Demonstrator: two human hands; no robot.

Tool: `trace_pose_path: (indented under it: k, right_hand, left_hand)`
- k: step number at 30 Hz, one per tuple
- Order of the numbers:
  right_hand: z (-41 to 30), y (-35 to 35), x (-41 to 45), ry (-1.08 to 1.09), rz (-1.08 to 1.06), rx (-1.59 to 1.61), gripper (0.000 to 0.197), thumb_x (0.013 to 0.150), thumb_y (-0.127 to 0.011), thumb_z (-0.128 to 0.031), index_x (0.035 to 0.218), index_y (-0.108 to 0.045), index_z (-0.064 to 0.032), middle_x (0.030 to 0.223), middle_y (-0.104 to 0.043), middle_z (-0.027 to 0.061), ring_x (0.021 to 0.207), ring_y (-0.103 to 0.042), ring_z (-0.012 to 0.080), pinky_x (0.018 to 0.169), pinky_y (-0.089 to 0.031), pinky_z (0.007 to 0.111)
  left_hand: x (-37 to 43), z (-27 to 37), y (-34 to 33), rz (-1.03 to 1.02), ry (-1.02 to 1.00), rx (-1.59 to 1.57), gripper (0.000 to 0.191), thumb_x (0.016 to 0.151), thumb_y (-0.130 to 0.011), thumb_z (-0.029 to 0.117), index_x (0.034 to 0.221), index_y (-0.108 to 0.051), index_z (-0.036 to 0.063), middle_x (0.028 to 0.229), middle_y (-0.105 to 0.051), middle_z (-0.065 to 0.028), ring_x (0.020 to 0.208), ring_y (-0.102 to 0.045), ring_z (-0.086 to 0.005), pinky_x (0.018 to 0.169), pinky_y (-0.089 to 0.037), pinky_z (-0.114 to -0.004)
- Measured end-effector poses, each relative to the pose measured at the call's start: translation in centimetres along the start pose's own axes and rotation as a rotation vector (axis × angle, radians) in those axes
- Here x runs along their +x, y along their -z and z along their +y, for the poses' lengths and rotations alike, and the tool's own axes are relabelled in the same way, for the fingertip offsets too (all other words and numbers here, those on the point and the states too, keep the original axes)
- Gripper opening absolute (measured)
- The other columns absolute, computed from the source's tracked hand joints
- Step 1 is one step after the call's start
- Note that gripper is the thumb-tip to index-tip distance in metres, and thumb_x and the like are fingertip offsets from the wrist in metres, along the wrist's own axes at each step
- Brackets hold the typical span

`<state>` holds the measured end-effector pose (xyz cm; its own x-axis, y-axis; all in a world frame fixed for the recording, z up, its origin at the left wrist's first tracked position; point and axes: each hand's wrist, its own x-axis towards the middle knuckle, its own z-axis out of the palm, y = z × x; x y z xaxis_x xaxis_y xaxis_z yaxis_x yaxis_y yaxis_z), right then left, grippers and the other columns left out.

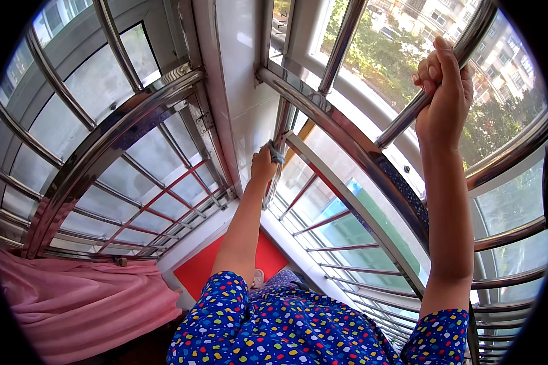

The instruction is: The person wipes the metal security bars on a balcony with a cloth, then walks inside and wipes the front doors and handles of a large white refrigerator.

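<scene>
My right hand (445,93) is raised at the upper right, its fingers wrapped around a shiny metal bar (402,122) of the window guard. Farther down, near the corner, my left arm reaches out straight. My left hand (261,165) is closed on a grey-blue cloth (276,156), which lies against a metal post (281,121) of the guard. Part of the cloth is hidden by the hand. A thick polished rail (333,116) curves between my two hands.
To the left stands another barred metal guard (118,123) in front of glass. A pink cloth (91,301) hangs at the lower left. A red mat (201,264) lies on the floor by my shoe (258,277). Trees (370,54) and buildings show outside.
</scene>
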<state>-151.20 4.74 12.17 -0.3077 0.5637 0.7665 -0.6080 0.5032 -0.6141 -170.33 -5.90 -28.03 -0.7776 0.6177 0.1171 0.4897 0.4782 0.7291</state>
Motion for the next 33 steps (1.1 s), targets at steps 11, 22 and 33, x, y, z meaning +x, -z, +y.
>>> trace_pose_path:
  k: [11,22,33]
  right_hand:
    - [0.1,0.5,0.2,-0.049,-0.015,-0.041,0.022,0.093,-0.06,-0.019,0.073,-0.054,-0.0136,0.061,-0.044,-0.0045,0.051,-0.038,0.0056,0.056,-0.036,0.026]
    - [-0.3,0.3,0.0,-0.061,0.012,-0.065,0.022,0.092,-0.062,-0.019,0.071,-0.056,-0.0123,0.062,-0.046,-0.0034,0.052,-0.04,0.0061,0.057,-0.038,0.027]
    - [0.3,-0.1,0.0,-0.026,0.09,-0.002,0.017,0.092,-0.064,-0.024,0.095,-0.058,-0.0092,0.06,-0.044,-0.0057,0.049,-0.039,0.0034,0.047,-0.034,0.019]
  left_hand:
    - [-3.6,-2.6,-1.3,0.144,-0.079,-0.214,0.055,0.074,-0.07,0.014,0.125,-0.05,0.0027,0.11,-0.063,-0.0213,0.1,-0.06,-0.0396,0.089,-0.048,-0.045]
    - [-11.0,11.7,-4.7,0.268,-0.296,-0.14,0.054,0.078,-0.064,0.0,0.127,-0.042,-0.0042,0.118,-0.051,-0.0219,0.109,-0.049,-0.0404,0.092,-0.042,-0.047]
    - [-10.0,5.4,-7.7,-0.237,-0.005,-0.069,0.04,0.077,-0.066,0.005,0.114,-0.055,-0.0007,0.116,-0.056,-0.0195,0.103,-0.056,-0.0395,0.092,-0.046,-0.044]
